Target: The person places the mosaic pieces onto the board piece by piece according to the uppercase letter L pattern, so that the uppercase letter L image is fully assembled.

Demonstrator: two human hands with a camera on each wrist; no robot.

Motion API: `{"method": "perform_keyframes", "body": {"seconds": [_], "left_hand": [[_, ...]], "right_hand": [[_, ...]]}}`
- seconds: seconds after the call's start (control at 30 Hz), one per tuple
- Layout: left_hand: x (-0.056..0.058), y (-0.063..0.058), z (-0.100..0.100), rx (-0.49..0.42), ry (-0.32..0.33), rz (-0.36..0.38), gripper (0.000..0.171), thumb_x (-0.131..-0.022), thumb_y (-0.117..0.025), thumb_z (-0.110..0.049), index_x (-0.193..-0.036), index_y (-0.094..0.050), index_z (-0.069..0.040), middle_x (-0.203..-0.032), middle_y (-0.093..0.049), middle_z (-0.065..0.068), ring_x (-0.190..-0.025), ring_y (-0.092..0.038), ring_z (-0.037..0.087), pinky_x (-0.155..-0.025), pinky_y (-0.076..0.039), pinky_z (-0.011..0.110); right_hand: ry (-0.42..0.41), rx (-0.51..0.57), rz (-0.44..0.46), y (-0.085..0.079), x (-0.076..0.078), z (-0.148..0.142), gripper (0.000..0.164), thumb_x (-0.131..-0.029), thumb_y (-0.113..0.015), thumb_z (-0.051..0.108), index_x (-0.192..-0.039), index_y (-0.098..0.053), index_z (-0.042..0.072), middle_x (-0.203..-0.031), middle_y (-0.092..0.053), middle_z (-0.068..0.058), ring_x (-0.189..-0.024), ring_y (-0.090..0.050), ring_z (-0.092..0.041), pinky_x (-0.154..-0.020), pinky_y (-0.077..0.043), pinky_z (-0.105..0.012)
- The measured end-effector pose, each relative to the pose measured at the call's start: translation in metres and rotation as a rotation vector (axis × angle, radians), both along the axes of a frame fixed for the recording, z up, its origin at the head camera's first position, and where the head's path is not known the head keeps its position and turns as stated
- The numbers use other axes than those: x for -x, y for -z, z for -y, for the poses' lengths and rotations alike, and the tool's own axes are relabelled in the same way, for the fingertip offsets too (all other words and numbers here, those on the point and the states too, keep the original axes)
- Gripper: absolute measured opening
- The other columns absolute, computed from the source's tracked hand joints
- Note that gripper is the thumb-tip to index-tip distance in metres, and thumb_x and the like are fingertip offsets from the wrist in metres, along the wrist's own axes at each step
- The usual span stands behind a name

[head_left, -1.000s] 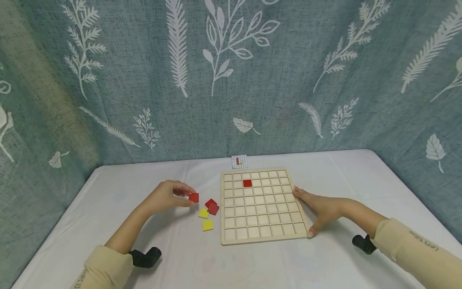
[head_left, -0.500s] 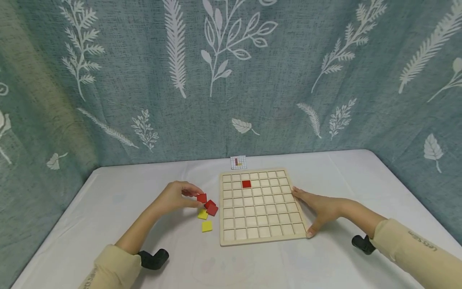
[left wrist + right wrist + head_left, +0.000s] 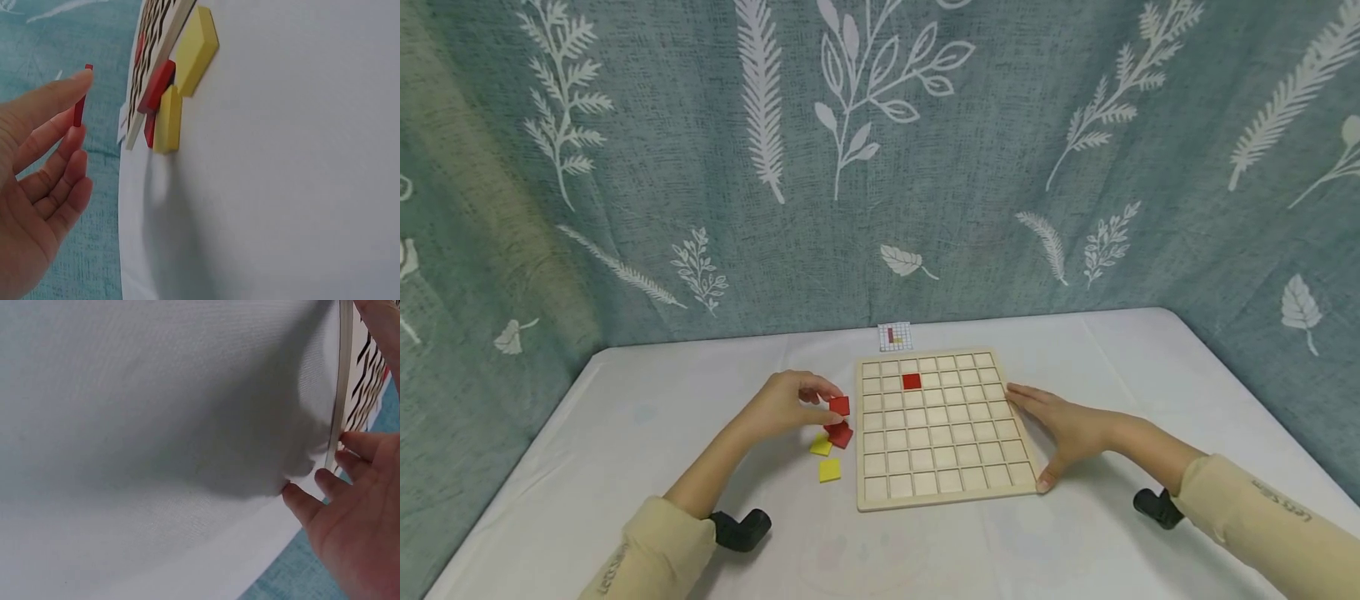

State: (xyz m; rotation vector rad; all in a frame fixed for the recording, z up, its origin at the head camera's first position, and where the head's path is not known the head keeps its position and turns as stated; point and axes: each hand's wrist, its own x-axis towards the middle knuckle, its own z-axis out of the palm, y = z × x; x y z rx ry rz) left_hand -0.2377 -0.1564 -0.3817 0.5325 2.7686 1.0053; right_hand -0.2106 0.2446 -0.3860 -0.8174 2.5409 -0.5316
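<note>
My left hand (image 3: pixel 790 406) pinches a red square tile (image 3: pixel 839 406) between thumb and fingers, just left of the wooden grid board (image 3: pixel 860 454). In the left wrist view this tile (image 3: pixel 79 111) shows edge-on, raised off the cloth. Under the hand lie overlapping red tiles (image 3: pixel 841 436), partly hidden, and one yellow tile (image 3: pixel 821 446); another yellow tile (image 3: pixel 830 471) sits nearer me. One red tile (image 3: pixel 912 382) fills a cell near the board's far side. My right hand (image 3: pixel 1071 423) rests spread along the board's right edge, with fingertips and thumb touching it.
Behind the board lies a small printed grid card (image 3: pixel 895 337) with red and yellow marks. A white cloth (image 3: pixel 940 554) covers the table. A patterned teal curtain (image 3: pixel 737 167) hangs right behind the table's far edge. Black camera mounts (image 3: pixel 741 531) sit at both wrists.
My left hand has moved right with the red tile, from left of the loose tiles to over them, close to the board. The right hand stays at the board's edge.
</note>
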Motion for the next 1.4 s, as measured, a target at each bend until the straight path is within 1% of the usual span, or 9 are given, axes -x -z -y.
{"method": "perform_keyframes", "body": {"seconds": [0.13,0.33,0.5,0.6,0.77,1.0,1.13,1.23,1.4], "left_hand": [[0.003,0.0,-0.006,-0.011,0.003,-0.01,0.031,-0.072,-0.079,-0.031,-0.097,-0.071,-0.015,-0.086,-0.064,-0.003,-0.084,-0.055,0.016,-0.076,-0.046,0.031],[0.005,-0.001,-0.016,-0.025,0.004,0.019,0.03,-0.072,-0.079,-0.029,-0.097,-0.071,-0.014,-0.087,-0.064,0.0,-0.079,-0.051,0.016,-0.068,-0.044,0.028],[0.006,-0.003,-0.026,-0.025,0.022,-0.006,0.03,-0.072,-0.079,-0.028,-0.097,-0.071,-0.013,-0.087,-0.065,0.001,-0.078,-0.05,0.016,-0.067,-0.043,0.027],[0.007,-0.004,-0.033,-0.013,0.027,-0.031,0.031,-0.071,-0.079,-0.028,-0.098,-0.071,-0.013,-0.086,-0.064,-0.001,-0.078,-0.051,0.015,-0.066,-0.044,0.026],[0.009,-0.005,-0.044,-0.018,0.022,-0.038,0.032,-0.071,-0.079,-0.029,-0.099,-0.072,-0.014,-0.088,-0.064,-0.003,-0.08,-0.051,0.014,-0.066,-0.044,0.026],[0.015,-0.005,-0.058,-0.024,0.068,-0.035,0.031,-0.074,-0.078,-0.027,-0.101,-0.072,-0.014,-0.093,-0.065,-0.002,-0.083,-0.053,0.015,-0.067,-0.045,0.026],[0.017,-0.003,-0.066,-0.018,0.072,-0.026,0.029,-0.074,-0.077,-0.028,-0.1,-0.072,-0.015,-0.093,-0.065,-0.003,-0.082,-0.052,0.014,-0.066,-0.045,0.026],[0.017,-0.002,-0.073,-0.004,0.087,-0.032,0.028,-0.075,-0.077,-0.026,-0.099,-0.072,-0.013,-0.091,-0.065,-0.002,-0.079,-0.052,0.013,-0.063,-0.044,0.025],[0.018,-0.002,-0.083,0.05,0.109,-0.049,0.028,-0.076,-0.075,-0.021,-0.101,-0.071,-0.01,-0.093,-0.065,0.001,-0.076,-0.054,0.012,-0.062,-0.045,0.025]], "right_hand": [[0.003,0.002,0.023,-0.003,0.0,0.002,0.125,-0.055,-0.084,0.045,-0.143,-0.013,-0.009,-0.151,-0.006,-0.025,-0.136,-0.009,-0.045,-0.106,-0.018,-0.057],[0.005,0.009,0.033,-0.003,0.0,0.002,0.124,-0.056,-0.084,0.043,-0.143,-0.013,-0.01,-0.151,-0.006,-0.025,-0.136,-0.009,-0.045,-0.106,-0.018,-0.057],[0.01,0.015,0.045,-0.001,0.0,-0.001,0.125,-0.056,-0.084,0.043,-0.144,-0.012,-0.008,-0.151,-0.005,-0.024,-0.137,-0.007,-0.045,-0.106,-0.017,-0.057],[0.013,0.013,0.048,0.0,0.001,-0.001,0.125,-0.056,-0.084,0.043,-0.144,-0.012,-0.007,-0.151,-0.005,-0.024,-0.137,-0.007,-0.044,-0.106,-0.017,-0.057],[0.01,0.005,0.041,-0.001,0.001,-0.001,0.125,-0.056,-0.084,0.044,-0.144,-0.012,-0.008,-0.151,-0.005,-0.024,-0.137,-0.007,-0.044,-0.107,-0.017,-0.056],[0.005,-0.002,0.049,-0.003,0.002,0.0,0.125,-0.056,-0.084,0.044,-0.144,-0.011,-0.008,-0.151,-0.004,-0.024,-0.137,-0.006,-0.043,-0.107,-0.015,-0.056],[0.002,-0.004,0.05,-0.002,0.001,-0.001,0.125,-0.057,-0.083,0.044,-0.144,-0.011,-0.008,-0.152,-0.003,-0.023,-0.138,-0.005,-0.043,-0.107,-0.015,-0.056],[0.003,-0.004,0.055,-0.002,0.001,-0.001,0.125,-0.057,-0.083,0.044,-0.144,-0.011,-0.008,-0.152,-0.003,-0.023,-0.138,-0.005,-0.043,-0.107,-0.015,-0.055],[0.007,-0.024,0.063,-0.003,0.001,0.0,0.126,-0.057,-0.083,0.044,-0.144,-0.01,-0.008,-0.152,-0.003,-0.023,-0.138,-0.004,-0.042,-0.108,-0.015,-0.055]]}}
